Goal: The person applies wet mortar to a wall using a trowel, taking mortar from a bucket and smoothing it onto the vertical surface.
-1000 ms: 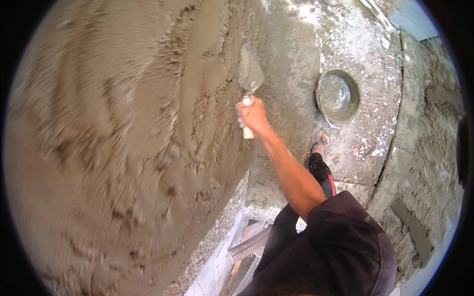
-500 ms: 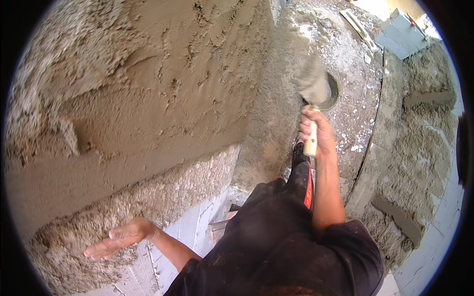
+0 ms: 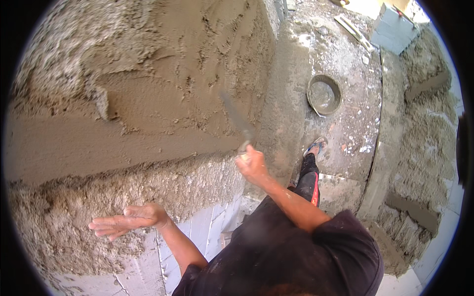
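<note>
My right hand (image 3: 253,165) is closed around the handle of a trowel (image 3: 238,116), whose blade is seen nearly edge-on against the plastered wall (image 3: 163,106). Whether the blade touches the mortar I cannot tell. Smooth wet mortar covers the middle of this wall, with rougher mortar at the upper left and a coarse strip (image 3: 197,185) along its lower part. Near that coarse strip, my left hand (image 3: 126,222) is held out flat with fingers stretched and nothing in it.
A round bucket (image 3: 324,95) stands on the debris-strewn floor beyond my foot (image 3: 316,146). Farther off lie a long pale tool (image 3: 354,32) and a grey block (image 3: 393,29). On the right rises another rough mortared wall (image 3: 419,148) with smoother bands.
My right hand has swung left with the trowel, from above the bucket to the plastered wall. The bucket now shows fully. My left hand stays outstretched beside the wall.
</note>
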A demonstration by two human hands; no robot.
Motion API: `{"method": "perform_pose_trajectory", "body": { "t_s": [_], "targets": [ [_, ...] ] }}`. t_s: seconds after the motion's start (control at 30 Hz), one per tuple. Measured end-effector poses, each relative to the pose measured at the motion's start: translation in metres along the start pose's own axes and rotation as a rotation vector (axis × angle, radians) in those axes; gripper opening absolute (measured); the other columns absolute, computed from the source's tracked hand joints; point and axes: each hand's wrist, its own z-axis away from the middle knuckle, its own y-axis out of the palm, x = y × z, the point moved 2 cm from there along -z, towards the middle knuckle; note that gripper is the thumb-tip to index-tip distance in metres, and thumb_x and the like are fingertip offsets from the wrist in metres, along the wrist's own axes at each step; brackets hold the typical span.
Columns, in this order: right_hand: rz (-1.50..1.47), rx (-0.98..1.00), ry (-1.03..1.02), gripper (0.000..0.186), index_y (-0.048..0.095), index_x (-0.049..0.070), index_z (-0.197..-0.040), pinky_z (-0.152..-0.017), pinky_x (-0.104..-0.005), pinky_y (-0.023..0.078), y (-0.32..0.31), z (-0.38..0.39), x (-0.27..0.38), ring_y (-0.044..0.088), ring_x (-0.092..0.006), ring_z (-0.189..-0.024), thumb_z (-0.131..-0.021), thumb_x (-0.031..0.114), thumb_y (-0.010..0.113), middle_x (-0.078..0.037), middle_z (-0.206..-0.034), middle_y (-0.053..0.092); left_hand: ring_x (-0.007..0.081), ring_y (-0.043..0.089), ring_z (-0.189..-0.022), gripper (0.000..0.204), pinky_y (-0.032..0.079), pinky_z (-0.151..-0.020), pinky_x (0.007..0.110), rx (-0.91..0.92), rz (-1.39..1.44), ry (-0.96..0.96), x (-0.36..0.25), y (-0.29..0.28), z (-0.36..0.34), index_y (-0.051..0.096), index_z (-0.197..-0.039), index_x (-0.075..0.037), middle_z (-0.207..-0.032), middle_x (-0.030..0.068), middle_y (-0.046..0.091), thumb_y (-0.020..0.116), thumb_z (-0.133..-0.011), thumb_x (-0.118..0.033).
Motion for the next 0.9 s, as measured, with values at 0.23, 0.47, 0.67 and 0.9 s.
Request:
{"method": "perform_pose_trajectory", "body": {
  "t_s": [0.23,0.47,0.67,0.9],
  "targets": [
    [0.362,-0.308,-0.004,0.038,0.051,-0.004,-0.099,-0.067,-0.0435,0.049,-0.127,-0.06,-0.094,0.064,-0.0388,-0.075,-0.084,0.025,0.071,-0.023,-0.078,0.063,0.0324,0.006,-0.148,0.067,-0.006,-0.115,0.057,-0.065,0.07,-0.055,-0.008,-0.001,-0.009,0.021,-0.15,-0.002,-0.157,0.0161,0.018,0.02,-0.1,-0.047],
    [-0.826,0.145,0.674,0.02,0.053,0.008,-0.088,-0.041,-0.0265,0.039,-0.057,-0.147,-0.082,0.045,-0.0105,-0.046,-0.09,0.024,0.064,0.0,-0.06,0.047,0.0354,0.003,-0.147,0.071,-0.008,-0.114,0.056,0.013,0.036,-0.034,0.001,0.0,-0.005,0.024,-0.148,0.0,-0.157,0.0191,0.018,0.024,-0.098,-0.051],
    [-0.982,0.381,0.683,0.016,0.05,0.011,-0.087,-0.039,-0.0248,0.036,0.007,-0.167,-0.016,0.041,-0.0084,-0.044,-0.092,0.021,0.062,0.002,-0.059,0.044,0.0383,0.002,-0.147,0.076,-0.009,-0.115,0.054,0.046,0.023,-0.028,-0.001,-0.001,-0.003,0.023,-0.148,0.002,-0.156,0.0233,0.016,0.026,-0.097,-0.054],
    [-0.599,0.419,0.52,0.019,0.046,0.01,-0.088,-0.038,-0.027,0.037,0.019,-0.101,0.062,0.043,-0.01,-0.045,-0.094,0.019,0.061,0.001,-0.059,0.045,0.0386,0.001,-0.147,0.082,-0.011,-0.115,0.052,0.063,0.074,-0.015,0.004,-0.004,-0.003,0.022,-0.148,0.004,-0.155,0.0248,0.017,0.028,-0.095,-0.059]
  ]
}}
